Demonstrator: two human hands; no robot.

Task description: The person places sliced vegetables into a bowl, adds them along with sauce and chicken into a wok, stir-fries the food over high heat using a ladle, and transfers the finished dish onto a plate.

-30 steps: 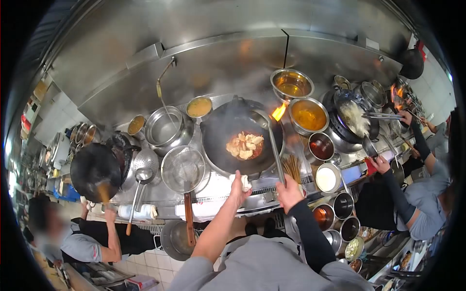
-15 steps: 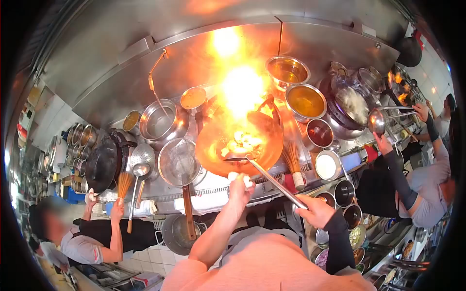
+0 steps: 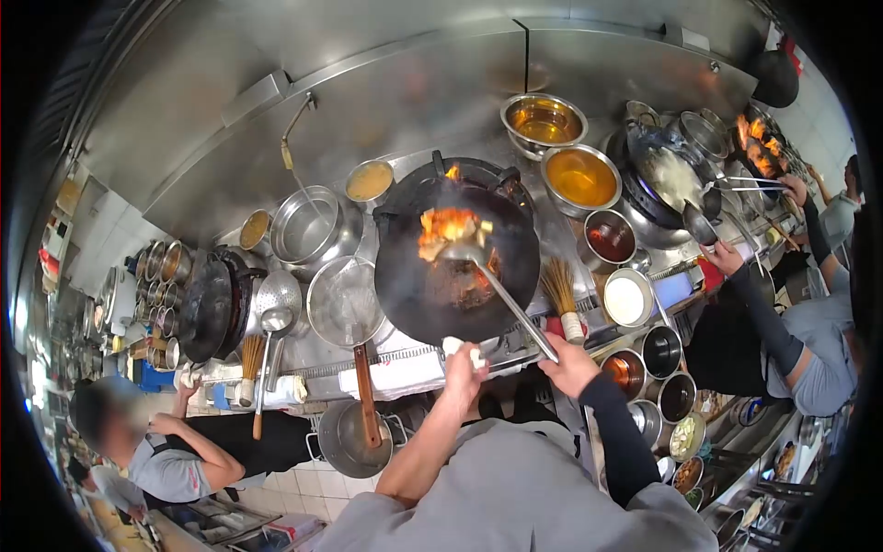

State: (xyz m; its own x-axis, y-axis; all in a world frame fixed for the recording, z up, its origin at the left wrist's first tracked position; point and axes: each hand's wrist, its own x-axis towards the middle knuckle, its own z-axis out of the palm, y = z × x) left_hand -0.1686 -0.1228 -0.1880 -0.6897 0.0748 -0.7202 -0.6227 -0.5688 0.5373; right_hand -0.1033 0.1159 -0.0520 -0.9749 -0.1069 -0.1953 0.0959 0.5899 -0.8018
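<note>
My left hand (image 3: 464, 371) is closed at the near rim of a dark wok (image 3: 409, 290), with a white cloth (image 3: 453, 346) in its grip. My right hand (image 3: 568, 368) is wrapped round the handle of a ladle (image 3: 515, 308), whose bowl reaches over the wok's middle. Chunks of orange-brown and pale food (image 3: 452, 226) sit at the ladle's bowl; whether they are in the air or against the wok is hard to tell. More reddish food or sauce shows lower in the wok, and a small flame burns at the far side of the burner.
Oil bowls (image 3: 581, 177), a sauce pot (image 3: 609, 236) and a bamboo brush (image 3: 560, 287) stand to the right. A mesh strainer (image 3: 345, 304) and a steel pot (image 3: 306, 225) are on the left. Co-workers stand at both sides; flames rise from a far-right wok (image 3: 762, 152).
The large flames over the wok have died down. The food and ladle bowl have shifted toward the far side. The left co-worker's hand has left the brush and moved up near the head.
</note>
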